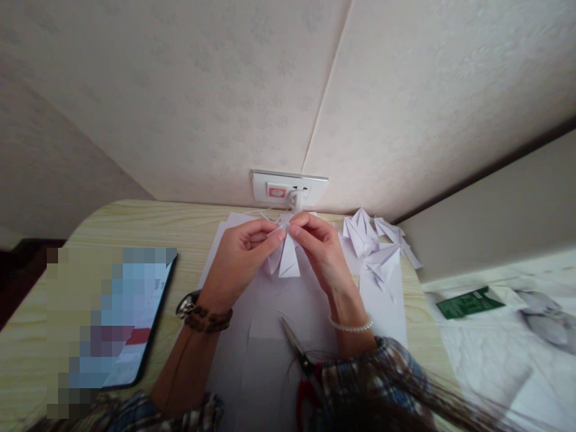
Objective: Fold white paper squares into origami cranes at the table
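Both hands meet over a folded white paper piece held above white sheets on a light wooden table. My left hand pinches the piece's upper left part, fingers closed on it; a watch and a beaded bracelet sit on that wrist. My right hand pinches its top right, fingers curled; a pearl bracelet circles that wrist. The paper's pointed flaps hang down between the two hands.
Several finished folded paper shapes lie to the right of my hands. Red-handled scissors rest on the sheets near my right forearm. A phone lies at the left. A wall socket with a plug is behind. A green packet lies on a bed at right.
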Demonstrator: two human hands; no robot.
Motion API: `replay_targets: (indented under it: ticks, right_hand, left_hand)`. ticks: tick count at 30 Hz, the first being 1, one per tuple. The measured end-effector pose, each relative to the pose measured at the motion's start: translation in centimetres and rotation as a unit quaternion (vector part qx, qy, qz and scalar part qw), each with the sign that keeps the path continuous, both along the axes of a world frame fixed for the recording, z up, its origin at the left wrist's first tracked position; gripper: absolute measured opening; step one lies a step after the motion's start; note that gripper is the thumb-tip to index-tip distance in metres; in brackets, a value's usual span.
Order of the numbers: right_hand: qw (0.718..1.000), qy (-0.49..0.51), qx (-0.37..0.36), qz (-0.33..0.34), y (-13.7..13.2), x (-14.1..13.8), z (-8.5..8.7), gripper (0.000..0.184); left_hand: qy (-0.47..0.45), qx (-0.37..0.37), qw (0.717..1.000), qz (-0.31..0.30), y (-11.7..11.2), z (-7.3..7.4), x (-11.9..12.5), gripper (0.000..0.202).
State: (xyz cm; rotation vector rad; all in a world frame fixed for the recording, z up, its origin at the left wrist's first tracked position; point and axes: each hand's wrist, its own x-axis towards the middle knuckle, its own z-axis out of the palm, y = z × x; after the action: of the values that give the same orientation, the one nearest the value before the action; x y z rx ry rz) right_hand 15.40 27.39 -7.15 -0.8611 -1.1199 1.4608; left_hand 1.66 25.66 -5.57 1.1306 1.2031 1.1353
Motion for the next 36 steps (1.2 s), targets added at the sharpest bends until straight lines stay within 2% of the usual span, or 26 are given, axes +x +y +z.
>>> replay_targets:
  ticks: [8, 16, 22, 25, 30, 36]
  right_hand:
    - [0.999, -0.035, 0.023, -0.020, -0.02, 0.00, 0.02, 0.018]
    - [0.999, -0.025, 0.022, -0.017, -0.01, -0.05, 0.06, 0.015]
    - [0.996, -0.059, 0.038, -0.054, -0.09, -0.33, 0.03, 0.014]
    - [0.993, -0.078, 0.049, -0.076, -0.06, -0.37, -0.09, 0.013]
    - [0.984, -0.107, 0.079, -0.118, -0.08, -0.40, -0.29, 0.012]
    - [0.979, -0.124, 0.103, -0.125, -0.16, -0.55, -0.46, 0.012]
  left_hand:
    - [0.011, 0.003, 1.000, 0.004, -0.08, 0.21, -0.10, 0.011]
    - [0.026, 0.009, 1.000, 0.005, 0.02, -0.10, -0.13, 0.009]
    - [0.033, 0.015, 0.999, 0.017, 0.11, -0.24, -0.01, 0.014]
    - [0.007, 0.008, 1.000, 0.018, 0.12, -0.35, 0.13, 0.015]
    - [-0.075, -0.027, 0.996, -0.026, 0.22, -0.51, 0.30, 0.020]
    - [-0.075, -0.054, 0.996, -0.015, 0.25, -0.43, 0.14, 0.024]
